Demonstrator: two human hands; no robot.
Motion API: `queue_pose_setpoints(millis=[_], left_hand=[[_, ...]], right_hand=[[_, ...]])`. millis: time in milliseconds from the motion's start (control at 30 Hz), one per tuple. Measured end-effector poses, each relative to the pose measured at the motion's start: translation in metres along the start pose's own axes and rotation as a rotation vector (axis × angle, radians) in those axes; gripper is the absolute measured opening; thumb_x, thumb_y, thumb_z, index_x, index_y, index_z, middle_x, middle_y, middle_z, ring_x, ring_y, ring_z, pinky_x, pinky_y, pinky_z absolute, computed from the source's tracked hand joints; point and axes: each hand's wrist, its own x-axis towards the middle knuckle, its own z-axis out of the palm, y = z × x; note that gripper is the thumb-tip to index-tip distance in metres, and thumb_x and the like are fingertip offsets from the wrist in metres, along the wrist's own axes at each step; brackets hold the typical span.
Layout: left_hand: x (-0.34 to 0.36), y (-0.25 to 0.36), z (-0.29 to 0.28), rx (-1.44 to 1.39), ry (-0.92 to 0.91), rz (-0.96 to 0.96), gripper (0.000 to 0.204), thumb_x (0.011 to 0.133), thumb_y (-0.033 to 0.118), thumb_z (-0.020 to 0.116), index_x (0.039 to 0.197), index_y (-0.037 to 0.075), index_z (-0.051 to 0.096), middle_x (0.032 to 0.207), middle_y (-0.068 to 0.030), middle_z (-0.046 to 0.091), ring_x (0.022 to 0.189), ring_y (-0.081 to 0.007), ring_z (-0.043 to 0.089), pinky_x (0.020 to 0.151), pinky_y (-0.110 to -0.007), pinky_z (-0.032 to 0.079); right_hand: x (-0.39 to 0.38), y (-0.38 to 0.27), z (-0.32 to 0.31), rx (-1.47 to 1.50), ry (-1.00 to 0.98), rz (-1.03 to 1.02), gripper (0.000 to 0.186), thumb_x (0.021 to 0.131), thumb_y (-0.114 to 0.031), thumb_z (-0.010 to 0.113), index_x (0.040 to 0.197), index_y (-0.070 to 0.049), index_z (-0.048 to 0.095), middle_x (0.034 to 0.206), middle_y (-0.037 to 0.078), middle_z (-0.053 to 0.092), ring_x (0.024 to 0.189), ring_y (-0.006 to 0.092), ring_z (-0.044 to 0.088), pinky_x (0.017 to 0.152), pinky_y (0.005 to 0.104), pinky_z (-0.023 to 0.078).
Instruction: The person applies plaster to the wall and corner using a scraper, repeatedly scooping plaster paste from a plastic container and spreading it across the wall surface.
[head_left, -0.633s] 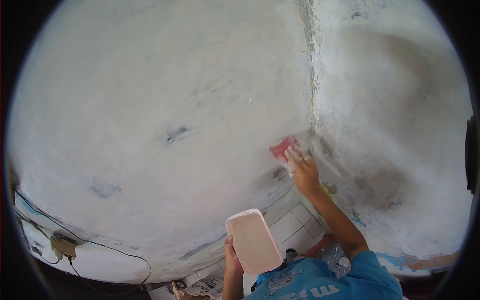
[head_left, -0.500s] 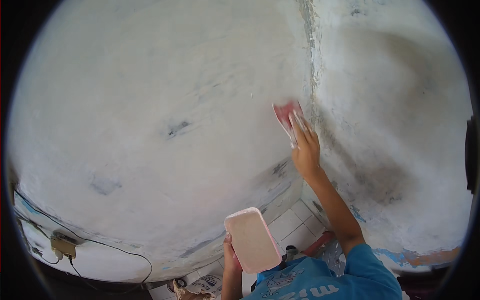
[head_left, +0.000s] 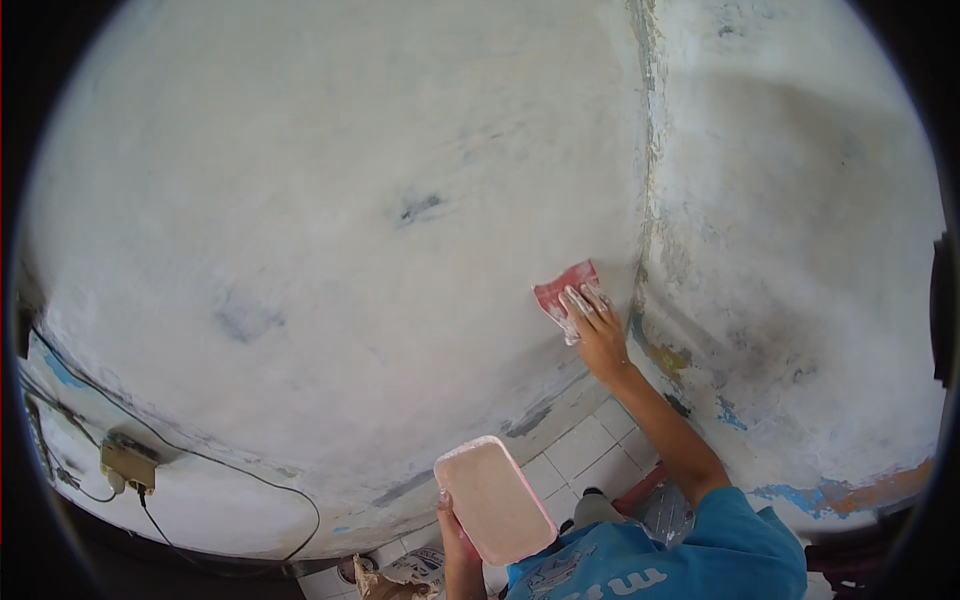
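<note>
One red scraper (head_left: 560, 288), held by right hand (head_left: 601, 342), fingers extended over it, near right edge of wall (head_left: 300, 150). One pink-rimmed tray (head_left: 497, 500), left hand (head_left: 455, 535) clasping its left edge.

Wide off-white plastered wall (head_left: 300, 150), mottled, bearing dark grey smudges (head_left: 420, 208); second greyish-white plastered wall (head_left: 800, 200), stained, meeting the first at a rough, flaking vertical corner seam (head_left: 650, 130). Peeling blue and orange-brown paint patch (head_left: 850, 492) along the second wall's lower edge. Beige box-shaped electrical socket (head_left: 128, 463), low at left, with thin black cable (head_left: 280, 487) looping beside it. White square-tiled floor (head_left: 580, 445), grey joints, below the corner. Light: soft, diffuse, with broad shadows on the second wall
</note>
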Motion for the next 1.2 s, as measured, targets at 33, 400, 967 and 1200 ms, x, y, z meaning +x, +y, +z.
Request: queue_pose_setpoints(millis=[33,400,967,1200], left_hand=[[-0.002,0.001,-0.005,0.003,0.003,-0.007,0.067,0.100,0.053,0.046,0.143,0.002,0.045,0.135,-0.0157,0.058,0.119,-0.0276,0.060,0.100,-0.041,0.049],[-0.029,0.000,-0.028,0.041,-0.010,-0.014,0.067,0.099,0.053,0.047,0.143,0.002,0.046,0.134,-0.0155,0.058,0.118,-0.0277,0.060,0.099,-0.041,0.050],[-0.058,-0.007,-0.038,0.064,0.080,0.005,0.069,0.099,0.055,0.049,0.143,0.003,0.047,0.134,-0.0144,0.059,0.120,-0.0274,0.058,0.101,-0.042,0.047],[-0.066,0.000,-0.038,0.028,0.065,0.003,0.068,0.099,0.055,0.048,0.143,0.003,0.047,0.134,-0.0147,0.059,0.119,-0.0272,0.059,0.100,-0.041,0.048]], right_hand=[[-0.013,0.003,0.000,-0.003,-0.055,-0.026,0.052,0.086,0.000,0.058,0.138,-0.007,0.059,0.139,0.011,0.060,0.130,0.0344,0.053,0.107,0.0507,0.041],[0.051,-0.045,0.033,-0.028,0.211,0.062,0.053,0.088,-0.003,0.059,0.141,-0.005,0.055,0.141,0.014,0.057,0.130,0.0376,0.052,0.109,0.0501,0.040],[0.028,-0.075,0.026,0.047,0.123,-0.018,0.055,0.088,-0.002,0.058,0.143,-0.003,0.052,0.143,0.016,0.056,0.133,0.0369,0.050,0.110,0.0510,0.038],[-0.016,-0.059,0.011,0.260,0.129,0.048,0.057,0.087,0.004,0.058,0.143,0.000,0.050,0.145,0.016,0.054,0.135,0.0418,0.047,0.112,0.0497,0.037]])
